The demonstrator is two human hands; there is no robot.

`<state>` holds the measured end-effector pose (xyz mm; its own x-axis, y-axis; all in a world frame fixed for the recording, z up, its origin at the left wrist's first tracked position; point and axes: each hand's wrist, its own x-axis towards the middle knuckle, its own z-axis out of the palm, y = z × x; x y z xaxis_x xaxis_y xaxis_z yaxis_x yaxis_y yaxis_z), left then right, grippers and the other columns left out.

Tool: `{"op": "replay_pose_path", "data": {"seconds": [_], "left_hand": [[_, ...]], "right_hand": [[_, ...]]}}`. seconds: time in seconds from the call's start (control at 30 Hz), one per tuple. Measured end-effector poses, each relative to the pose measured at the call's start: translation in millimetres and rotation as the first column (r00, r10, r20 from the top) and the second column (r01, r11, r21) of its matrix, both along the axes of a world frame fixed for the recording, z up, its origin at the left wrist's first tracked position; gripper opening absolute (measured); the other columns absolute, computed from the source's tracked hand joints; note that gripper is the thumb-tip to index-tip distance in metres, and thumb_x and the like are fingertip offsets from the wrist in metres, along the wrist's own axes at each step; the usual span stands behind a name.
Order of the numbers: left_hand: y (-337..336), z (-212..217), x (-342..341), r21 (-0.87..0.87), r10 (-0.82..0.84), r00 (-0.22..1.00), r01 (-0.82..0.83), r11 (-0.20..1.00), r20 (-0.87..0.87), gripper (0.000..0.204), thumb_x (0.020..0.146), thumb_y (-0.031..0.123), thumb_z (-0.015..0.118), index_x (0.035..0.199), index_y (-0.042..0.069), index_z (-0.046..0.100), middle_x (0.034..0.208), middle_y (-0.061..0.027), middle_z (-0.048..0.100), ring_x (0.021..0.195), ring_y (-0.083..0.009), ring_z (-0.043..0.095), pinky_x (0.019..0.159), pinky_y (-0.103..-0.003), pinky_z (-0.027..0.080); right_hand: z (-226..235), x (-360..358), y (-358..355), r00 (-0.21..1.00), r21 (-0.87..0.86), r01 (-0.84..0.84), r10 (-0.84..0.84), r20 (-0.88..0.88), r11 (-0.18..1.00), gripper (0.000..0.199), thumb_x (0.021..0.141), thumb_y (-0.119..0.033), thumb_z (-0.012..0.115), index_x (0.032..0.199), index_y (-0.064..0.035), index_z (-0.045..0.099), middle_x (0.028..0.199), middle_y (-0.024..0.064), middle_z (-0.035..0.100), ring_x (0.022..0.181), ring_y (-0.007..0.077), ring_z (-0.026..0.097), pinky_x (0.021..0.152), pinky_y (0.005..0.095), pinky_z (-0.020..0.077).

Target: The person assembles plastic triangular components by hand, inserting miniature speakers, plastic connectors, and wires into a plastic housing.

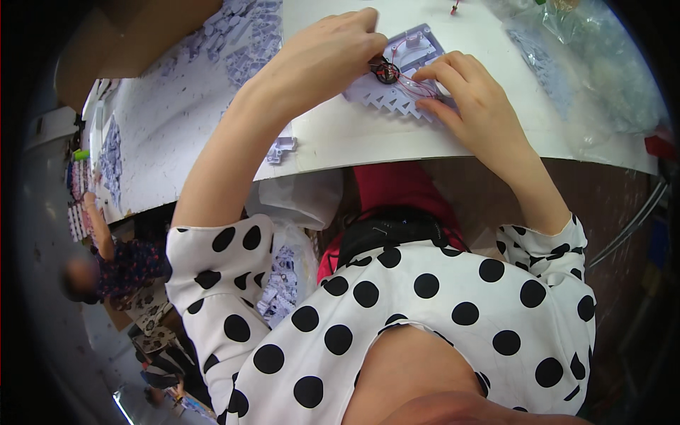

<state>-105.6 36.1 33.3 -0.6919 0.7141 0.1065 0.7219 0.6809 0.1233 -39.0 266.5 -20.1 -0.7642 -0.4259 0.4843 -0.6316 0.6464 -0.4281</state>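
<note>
A pale lavender plastic housing [413, 55] with a row of sawtooth points along its near edge lies on the table. Inside it sits a round black part [387, 71], with thin red wires [409, 83] looping from it to the right. My left hand [333, 57] reaches over from the left, its fingers closed at the round part's left side. Those fingertips are partly hidden behind the hand. My right hand [478, 95] curls round the housing's right side, thumb near the sawtooth edge and fingers by the wires. A small white piece shows between thumb and fingers.
Piles of lavender plastic parts [248, 46] cover the back left beside a cardboard box [142, 35]. One loose plastic part [281, 149] lies near the table's front edge. Clear plastic bags [602, 78] fill the right. Another person [127, 265] sits at the far left.
</note>
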Motion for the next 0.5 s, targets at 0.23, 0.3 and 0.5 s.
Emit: {"op": "replay_pose_path", "data": {"seconds": [0.23, 0.3, 0.5], "left_hand": [[1, 4, -2, -0.203, -0.267, 0.943, 0.227, 0.953, -0.198, 0.02, 0.08, 0.006, 0.072, 0.099, 0.002, 0.07, 0.101, -0.0082, 0.059, 0.094, -0.0243, 0.062, 0.088, -0.037, 0.051], [3, 6, 4, -0.205, -0.291, 0.911, 0.237, 0.95, -0.292, 0.023, 0.072, 0.004, 0.072, 0.095, 0.002, 0.067, 0.097, -0.0081, 0.061, 0.089, -0.0247, 0.061, 0.085, -0.035, 0.051], [-3, 1, 28, -0.09, -0.206, 0.946, 0.189, 0.978, -0.251, 0.022, 0.074, 0.002, 0.071, 0.094, 0.004, 0.063, 0.087, -0.0083, 0.063, 0.085, -0.0261, 0.063, 0.082, -0.036, 0.053]], "right_hand": [[-6, -2, 3, 1.0, -0.03, -0.009, 0.009, -0.003, 1.0, 0.031, 0.078, -0.014, 0.08, 0.106, -0.009, 0.066, 0.099, 0.0062, 0.061, 0.094, 0.0258, 0.062, 0.082, 0.0376, 0.0532], [-7, -1, 4, 1.0, -0.023, -0.004, 0.003, -0.024, 1.0, 0.031, 0.078, -0.014, 0.08, 0.106, -0.0092, 0.067, 0.099, 0.0059, 0.061, 0.094, 0.025, 0.062, 0.082, 0.0374, 0.0534], [-4, 1, 4, 0.999, 0.023, 0.004, -0.003, -0.043, 1.0, 0.029, 0.078, -0.013, 0.08, 0.104, -0.0092, 0.067, 0.098, 0.0051, 0.061, 0.093, 0.0238, 0.062, 0.081, 0.0367, 0.0539]]}}
